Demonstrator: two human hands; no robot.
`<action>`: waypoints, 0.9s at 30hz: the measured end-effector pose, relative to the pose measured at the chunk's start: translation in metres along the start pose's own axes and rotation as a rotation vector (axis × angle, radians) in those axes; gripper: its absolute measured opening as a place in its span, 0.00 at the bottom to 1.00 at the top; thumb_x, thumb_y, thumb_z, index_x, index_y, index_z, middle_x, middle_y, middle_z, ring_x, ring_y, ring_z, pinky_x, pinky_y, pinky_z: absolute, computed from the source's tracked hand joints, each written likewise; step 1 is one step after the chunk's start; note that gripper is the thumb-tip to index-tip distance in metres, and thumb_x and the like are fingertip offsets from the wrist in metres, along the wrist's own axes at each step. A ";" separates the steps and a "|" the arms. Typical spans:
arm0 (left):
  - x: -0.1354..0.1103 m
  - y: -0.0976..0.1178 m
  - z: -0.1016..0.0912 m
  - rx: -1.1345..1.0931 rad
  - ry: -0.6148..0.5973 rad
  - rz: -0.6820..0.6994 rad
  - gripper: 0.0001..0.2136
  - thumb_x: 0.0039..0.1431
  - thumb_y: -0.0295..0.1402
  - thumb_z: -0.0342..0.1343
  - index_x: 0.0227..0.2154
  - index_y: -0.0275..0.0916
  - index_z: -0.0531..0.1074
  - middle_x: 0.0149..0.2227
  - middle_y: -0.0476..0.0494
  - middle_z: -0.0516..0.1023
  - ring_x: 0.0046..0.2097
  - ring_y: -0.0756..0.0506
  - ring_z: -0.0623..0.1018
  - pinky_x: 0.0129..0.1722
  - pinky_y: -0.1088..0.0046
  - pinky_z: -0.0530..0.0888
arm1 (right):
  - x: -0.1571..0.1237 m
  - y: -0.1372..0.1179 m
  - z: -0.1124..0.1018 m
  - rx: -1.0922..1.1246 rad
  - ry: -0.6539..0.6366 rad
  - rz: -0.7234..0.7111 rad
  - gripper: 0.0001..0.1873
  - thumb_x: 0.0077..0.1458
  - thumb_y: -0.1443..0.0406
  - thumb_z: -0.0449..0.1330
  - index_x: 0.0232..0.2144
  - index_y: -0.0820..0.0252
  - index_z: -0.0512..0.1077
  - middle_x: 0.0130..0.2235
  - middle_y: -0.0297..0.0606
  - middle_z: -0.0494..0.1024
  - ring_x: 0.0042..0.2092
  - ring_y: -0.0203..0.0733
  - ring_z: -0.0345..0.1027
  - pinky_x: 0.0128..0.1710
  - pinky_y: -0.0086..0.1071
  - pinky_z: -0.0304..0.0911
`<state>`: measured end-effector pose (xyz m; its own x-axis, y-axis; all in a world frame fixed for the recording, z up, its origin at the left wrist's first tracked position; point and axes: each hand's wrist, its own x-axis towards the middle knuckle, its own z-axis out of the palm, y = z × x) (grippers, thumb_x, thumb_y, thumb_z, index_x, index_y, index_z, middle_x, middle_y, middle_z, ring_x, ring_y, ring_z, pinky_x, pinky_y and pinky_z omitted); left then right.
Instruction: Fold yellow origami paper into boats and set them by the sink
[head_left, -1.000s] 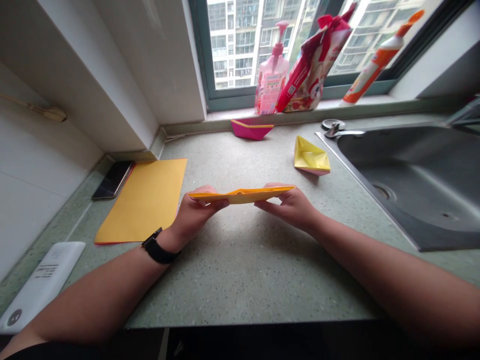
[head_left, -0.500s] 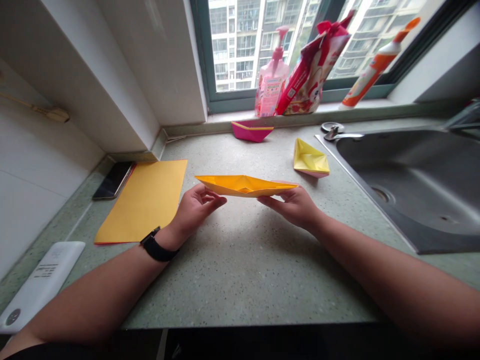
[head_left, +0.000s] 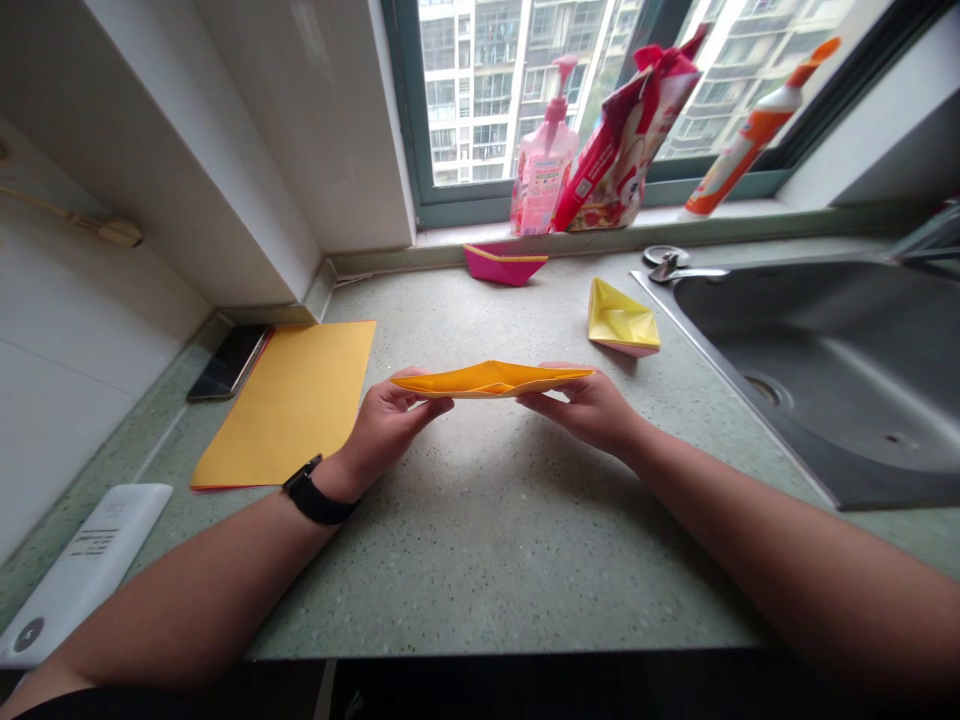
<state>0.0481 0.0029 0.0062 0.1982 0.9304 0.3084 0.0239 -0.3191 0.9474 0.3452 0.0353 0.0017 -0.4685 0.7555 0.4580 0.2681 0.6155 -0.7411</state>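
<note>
A long orange paper boat (head_left: pixel 491 378) is held level above the counter, with its folded opening facing up toward me. My left hand (head_left: pixel 390 412), a black watch on its wrist, pinches the boat's left end between thumb and fingers. At the right end, my right hand (head_left: pixel 589 408) grips it with the thumb in front and the fingers partly hidden behind. Beyond the hands, a magenta paper boat (head_left: pixel 506 267) stands by the window ledge. A yellow paper boat (head_left: pixel 624 322) with a pink underside rests tilted near the sink.
Left of my hands lie a stack of orange-yellow paper (head_left: pixel 292 400), a dark phone (head_left: pixel 229 362) and a white device (head_left: pixel 86 570). A steel sink (head_left: pixel 750 470) borders the right. On the sill stand a pink pump bottle (head_left: pixel 541 180), a red bag (head_left: pixel 626 150) and an orange-white bottle (head_left: pixel 742 150).
The orange boat's left end has dropped slightly, and the boat has tipped so its opening looks narrower. Both hands keep hold of it in nearly the same place.
</note>
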 end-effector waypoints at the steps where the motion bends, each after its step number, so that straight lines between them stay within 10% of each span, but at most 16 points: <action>1: 0.000 0.000 0.000 0.007 0.014 0.006 0.12 0.62 0.43 0.75 0.38 0.41 0.85 0.41 0.46 0.85 0.43 0.46 0.84 0.47 0.68 0.82 | 0.000 0.003 -0.001 0.023 -0.025 0.016 0.12 0.67 0.53 0.68 0.44 0.51 0.86 0.43 0.38 0.88 0.44 0.46 0.83 0.47 0.42 0.78; 6: 0.001 -0.003 -0.002 0.034 0.115 0.025 0.13 0.62 0.45 0.75 0.41 0.41 0.84 0.40 0.46 0.84 0.42 0.47 0.83 0.44 0.69 0.81 | -0.002 0.013 -0.008 0.196 0.065 0.035 0.25 0.69 0.45 0.63 0.60 0.49 0.77 0.57 0.43 0.83 0.52 0.51 0.80 0.50 0.44 0.78; 11: 0.000 0.001 -0.002 0.290 0.087 0.199 0.11 0.67 0.42 0.72 0.34 0.41 0.85 0.39 0.44 0.86 0.42 0.46 0.83 0.46 0.68 0.80 | -0.005 -0.011 -0.010 -0.192 0.358 -0.210 0.07 0.69 0.57 0.64 0.47 0.48 0.79 0.50 0.41 0.80 0.54 0.52 0.76 0.58 0.51 0.73; 16: -0.004 0.007 0.001 0.338 -0.028 0.284 0.07 0.71 0.37 0.67 0.36 0.42 0.85 0.41 0.42 0.87 0.41 0.46 0.84 0.45 0.68 0.81 | -0.008 -0.025 0.001 -0.438 0.216 -0.431 0.07 0.65 0.61 0.69 0.46 0.47 0.80 0.54 0.41 0.79 0.56 0.54 0.75 0.58 0.53 0.73; 27: -0.007 0.003 0.001 0.442 -0.209 0.176 0.05 0.70 0.34 0.65 0.43 0.44 0.87 0.41 0.44 0.89 0.42 0.44 0.87 0.45 0.66 0.81 | -0.008 -0.018 0.008 -0.499 0.012 -0.413 0.09 0.73 0.59 0.60 0.46 0.54 0.79 0.44 0.40 0.84 0.43 0.47 0.77 0.55 0.50 0.70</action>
<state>0.0479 -0.0046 0.0073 0.4269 0.8141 0.3936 0.3751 -0.5555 0.7421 0.3379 0.0166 0.0074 -0.6081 0.4352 0.6640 0.4285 0.8840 -0.1870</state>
